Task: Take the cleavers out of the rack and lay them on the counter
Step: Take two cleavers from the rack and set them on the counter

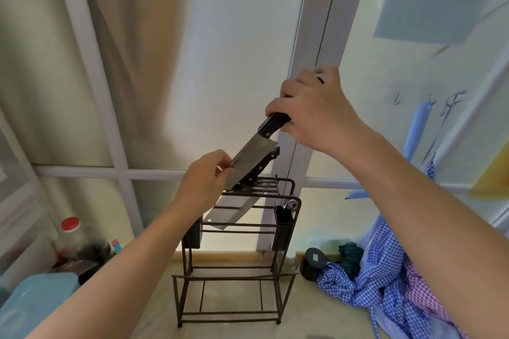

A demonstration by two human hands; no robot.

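At centre frame, the wire rack [237,253] stands on the counter [154,308]. Your right hand [311,110] grips a cleaver [248,157] raised above it; your left hand [205,176] pinches its blade. Another cleaver [239,209] sits racked.

Soft daylight glows through a white-framed frosted window [220,63] with a pale curtain [132,35] behind it, above a beige table [234,330].
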